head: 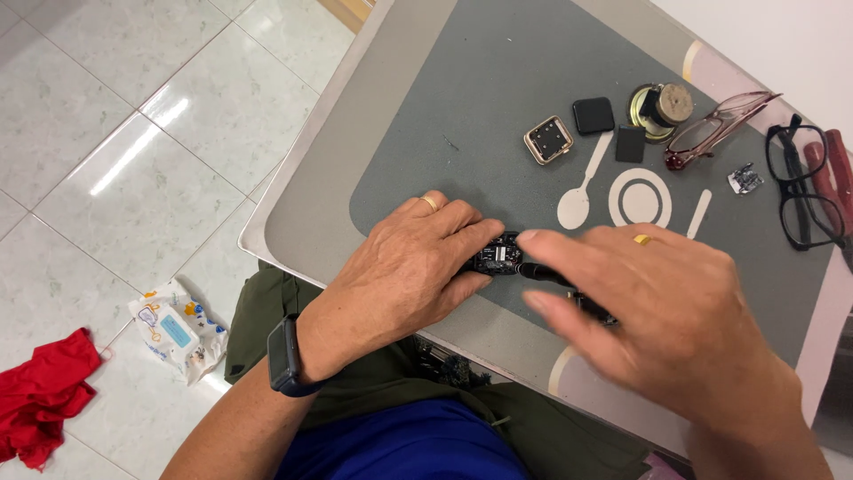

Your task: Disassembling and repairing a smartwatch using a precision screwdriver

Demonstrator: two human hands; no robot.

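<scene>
My left hand (404, 267), with a gold ring and a dark wristband, pins a small black device with an exposed circuit board (499, 255) against the grey mat (498, 80). My right hand (662, 311), also ringed, grips a black tool (544, 274) whose tip meets the device's right side. Most of the tool is hidden under my fingers.
Farther back on the mat lie a square metal watch case (548, 140), a black square screen (593, 116), a small black square (630, 143), a round speaker part (662, 108), reddish glasses (718, 127), black glasses (804, 182) and a red-handled tool (835, 173). A red cloth (44, 391) and a packet (175, 327) lie on the tiled floor.
</scene>
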